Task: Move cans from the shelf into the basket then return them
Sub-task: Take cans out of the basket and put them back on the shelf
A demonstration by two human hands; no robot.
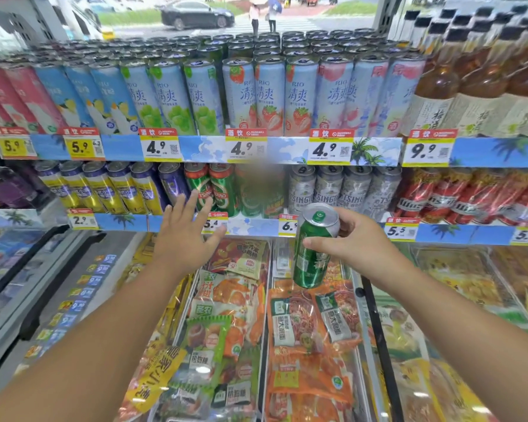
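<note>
The right hand (355, 239) pinches a green can (313, 248), tilted, just below the lower shelf (256, 225). The left hand (185, 236) is spread and empty before that shelf.

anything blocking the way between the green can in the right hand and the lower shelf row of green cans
Nothing visible blocks it. The green can in the right hand hangs in open air before the lower shelf; the open left hand is off to the side.

A green can (313, 248) with a silver top. Pale blue cans (269, 95) printed with red strawberries. Green cans (223, 190) with red bands. Silver-grey patterned cans (329, 187). Yellow price tags (246, 149) with red headers.
</note>
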